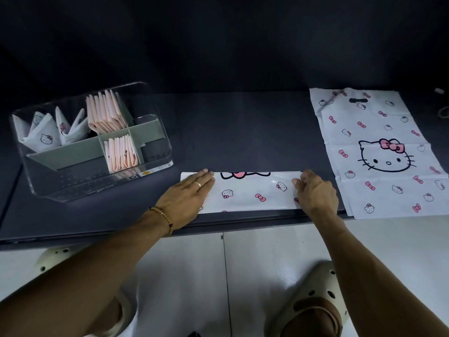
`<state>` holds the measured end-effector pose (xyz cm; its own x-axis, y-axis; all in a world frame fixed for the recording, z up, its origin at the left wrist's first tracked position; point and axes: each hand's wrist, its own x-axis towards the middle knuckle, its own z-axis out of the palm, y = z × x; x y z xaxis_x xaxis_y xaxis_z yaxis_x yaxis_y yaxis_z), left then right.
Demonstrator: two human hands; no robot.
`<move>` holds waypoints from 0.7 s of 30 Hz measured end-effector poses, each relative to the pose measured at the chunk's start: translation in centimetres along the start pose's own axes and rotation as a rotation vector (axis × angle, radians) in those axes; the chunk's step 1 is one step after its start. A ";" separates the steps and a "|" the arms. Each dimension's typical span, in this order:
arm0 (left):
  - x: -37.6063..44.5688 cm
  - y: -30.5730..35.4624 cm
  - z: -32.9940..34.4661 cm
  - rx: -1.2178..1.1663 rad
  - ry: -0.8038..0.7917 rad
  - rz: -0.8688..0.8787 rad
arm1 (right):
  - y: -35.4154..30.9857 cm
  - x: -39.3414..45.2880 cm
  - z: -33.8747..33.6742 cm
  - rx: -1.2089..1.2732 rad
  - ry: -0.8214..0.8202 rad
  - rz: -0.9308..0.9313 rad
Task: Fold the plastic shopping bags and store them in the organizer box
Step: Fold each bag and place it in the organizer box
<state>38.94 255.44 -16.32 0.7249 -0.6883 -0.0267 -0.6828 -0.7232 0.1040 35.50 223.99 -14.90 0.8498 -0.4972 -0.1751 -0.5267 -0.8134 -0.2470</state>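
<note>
A folded bag (252, 192) is pressed flat on the worktop (243, 132) under the left hand (187, 203), fingers straight; its right end is pinched by the right hand (315, 193). Folded bags (107, 113) are held in the organizer box (150, 156).

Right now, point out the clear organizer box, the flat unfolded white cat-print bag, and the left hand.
Clear organizer box (155, 152): head view, right wall.
Flat unfolded white cat-print bag (379, 152): head view, middle.
Left hand (187, 198): head view, back.

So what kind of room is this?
Probably a home or a small work corner: a dark table against a dark wall, a white tiled floor, and a clear organizer box for folded bags.
</note>
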 end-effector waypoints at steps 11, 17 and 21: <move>-0.5 -1.0 1.0 -0.007 -0.126 -0.002 | -10.4 -4.8 2.7 0.050 0.266 -0.620; -0.5 -1.1 0.8 0.011 -0.109 0.003 | -11.3 -7.7 6.7 -0.132 -0.115 -0.660; -0.5 -1.0 0.9 0.045 -0.130 0.009 | -7.4 -5.1 4.9 -0.266 -0.129 -0.723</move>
<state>39.17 256.47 -17.34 0.7026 -0.6946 -0.1548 -0.6949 -0.7165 0.0607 34.96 234.00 -16.81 0.9626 0.2096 -0.1714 0.1931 -0.9752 -0.1084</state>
